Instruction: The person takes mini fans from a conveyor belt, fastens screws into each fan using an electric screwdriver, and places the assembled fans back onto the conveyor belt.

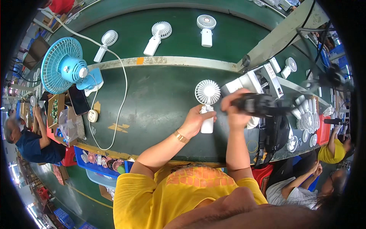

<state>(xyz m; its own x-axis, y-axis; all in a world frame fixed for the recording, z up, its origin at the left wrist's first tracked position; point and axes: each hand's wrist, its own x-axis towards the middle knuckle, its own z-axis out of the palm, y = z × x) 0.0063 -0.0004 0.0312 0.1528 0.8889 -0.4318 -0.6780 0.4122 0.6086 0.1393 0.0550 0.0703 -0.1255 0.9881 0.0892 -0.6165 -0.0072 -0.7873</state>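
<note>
My left hand is closed around the handle of a white handheld fan. The fan stands out upright above the bench, its round grille away from me. Just to the right, my right hand is curled round a black power tool, which looks like an electric screwdriver. Motion smears this tool and the fingers, and its tip is hard to make out. The tool lies sideways, apart from the fan. Behind my right hand stands a white and grey fixture on the bench.
A blue desk fan with a white cable stands at left. White handheld fans lie on the green belt beyond the rail. A black strapped bag and more fans are at right. A blue bin sits below the bench; people work on both sides.
</note>
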